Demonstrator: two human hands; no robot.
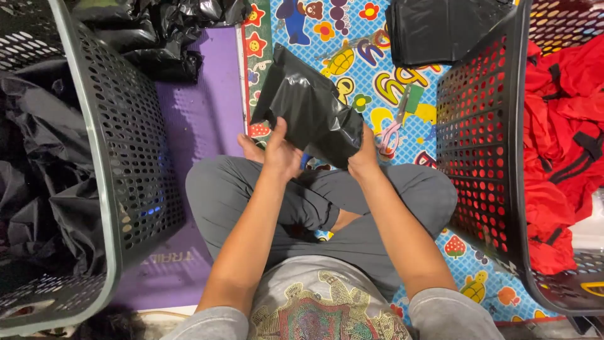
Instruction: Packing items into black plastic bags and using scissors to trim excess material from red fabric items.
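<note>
Both hands grip one glossy black plastic mailer bag [311, 107] above the crossed legs: left hand [281, 153] clamped on its lower-left edge, right hand [363, 157] pinching its lower-right corner. Pink-handled scissors [396, 123] lie just beside it on the colourful cartoon-print mat [352, 38]. Perforated black plastic baskets [126, 138] flank both sides, the right one holding red fabric [560, 145].

A colourful cartoon play mat [352, 38] and purple mat [207, 113] cover the floor, carrying pink-handled scissors [395, 126], folded black bags [440, 28] and two perforated baskets [126, 138].

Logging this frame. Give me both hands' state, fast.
Left hand: closed on the black plastic bag.
Right hand: gripping the same bag's lower edge.
</note>
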